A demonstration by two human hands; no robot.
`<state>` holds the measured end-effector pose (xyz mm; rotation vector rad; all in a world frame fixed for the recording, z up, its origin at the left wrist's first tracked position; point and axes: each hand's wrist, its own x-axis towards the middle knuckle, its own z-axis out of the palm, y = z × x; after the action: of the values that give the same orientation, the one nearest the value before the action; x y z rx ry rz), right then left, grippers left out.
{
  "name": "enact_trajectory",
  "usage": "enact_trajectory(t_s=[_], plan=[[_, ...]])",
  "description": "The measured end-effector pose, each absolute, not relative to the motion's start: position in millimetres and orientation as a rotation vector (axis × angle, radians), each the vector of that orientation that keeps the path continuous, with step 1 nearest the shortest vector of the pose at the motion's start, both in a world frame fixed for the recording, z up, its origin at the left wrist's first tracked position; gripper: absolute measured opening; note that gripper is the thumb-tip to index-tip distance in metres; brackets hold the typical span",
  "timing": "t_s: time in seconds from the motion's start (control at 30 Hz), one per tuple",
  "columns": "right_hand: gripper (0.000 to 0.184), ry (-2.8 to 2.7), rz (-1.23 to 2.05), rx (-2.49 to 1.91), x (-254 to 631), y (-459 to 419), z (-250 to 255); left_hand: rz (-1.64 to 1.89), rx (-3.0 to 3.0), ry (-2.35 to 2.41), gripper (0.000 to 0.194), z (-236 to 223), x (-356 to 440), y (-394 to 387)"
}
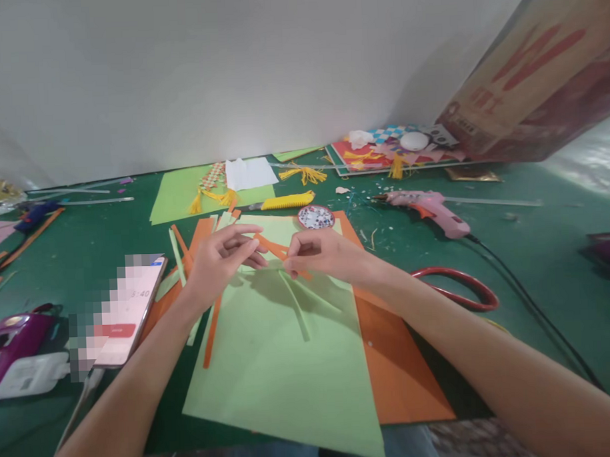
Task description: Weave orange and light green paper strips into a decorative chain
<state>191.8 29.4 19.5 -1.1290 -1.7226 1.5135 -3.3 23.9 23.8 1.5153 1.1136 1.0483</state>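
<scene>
Between my two hands, above a light green paper sheet point(285, 376), stretches an orange paper strip point(271, 245). My left hand point(230, 250) pinches its left end between thumb and index finger. Thumb and fingers of my right hand point(313, 251) are closed on the strip farther right. Pale green paper strips point(298, 309) hang or lie below the right fingers, and whether they are joined to the orange strip I cannot tell. An orange sheet point(400, 365) lies partly under the green one. More orange and green cut strips point(212, 335) lie to the left.
A yellow utility knife point(288, 200) and a round speckled dish point(315, 217) sit behind the hands. A pink glue gun point(429, 207) with a black cord and red-handled scissors point(480, 292) are at right. A phone point(130, 314) lies left; a paper bag point(530, 80) stands back right.
</scene>
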Motion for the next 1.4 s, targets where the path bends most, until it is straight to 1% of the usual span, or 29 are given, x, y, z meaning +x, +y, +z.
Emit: enact_trajectory(t_s=[0.23, 0.5, 0.7, 1.2, 1.4], plan=[[0.019, -1.728, 1.520, -1.121, 192.0, 29.4, 20.0, 1.050, 1.573, 1.141, 0.024, 23.2, -3.2, 22.6], [0.018, -1.747, 1.526, -1.137, 192.3, 29.2, 19.6, 1.138, 1.598, 1.135, 0.024, 21.2, -3.8, 24.1], [0.016, -1.737, 1.527, -1.131, 192.1, 29.5, 19.0, 1.119, 1.576, 1.108, 0.025, 22.5, -4.1, 22.9], [0.013, -1.781, 1.535, -1.077, 192.1, 30.0, 14.7, 1.161, 1.727, 1.201, 0.020, 20.8, -2.0, 20.1], [0.016, -1.762, 1.544, -1.007, 190.0, 29.2, 15.3, 1.227, 1.825, 1.238, 0.015, 21.4, 0.9, 15.0]])
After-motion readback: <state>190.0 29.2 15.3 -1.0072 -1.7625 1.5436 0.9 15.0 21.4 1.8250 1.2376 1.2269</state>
